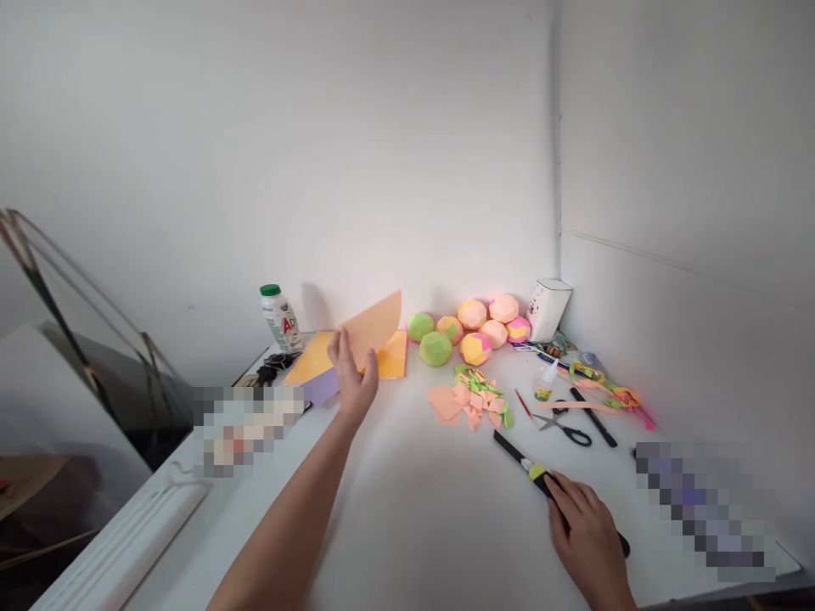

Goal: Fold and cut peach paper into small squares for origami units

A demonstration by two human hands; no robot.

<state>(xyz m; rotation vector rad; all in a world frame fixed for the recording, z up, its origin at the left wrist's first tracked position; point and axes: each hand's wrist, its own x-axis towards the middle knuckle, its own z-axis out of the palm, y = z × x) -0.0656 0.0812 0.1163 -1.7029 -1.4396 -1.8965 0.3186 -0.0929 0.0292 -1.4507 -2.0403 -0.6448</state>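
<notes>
My left hand [353, 378] is stretched out over the white table [420, 501] and pinches an orange paper sheet [375, 327], lifting it off a stack of orange and lilac sheets [318, 369]. My right hand [582, 526] lies near the table's front right, fingers closed round the handle of a black and yellow utility knife [525, 462] whose blade end points to the back left. Between the hands the tabletop is bare.
Several folded paper balls [474, 331] in green, orange and pink sit by the back wall. Paper scraps [471, 403], a glue bottle [543, 386], scissors [566, 427], a black pen [595, 417], a white cup [548, 310] and a green-capped bottle [280, 318] stand around.
</notes>
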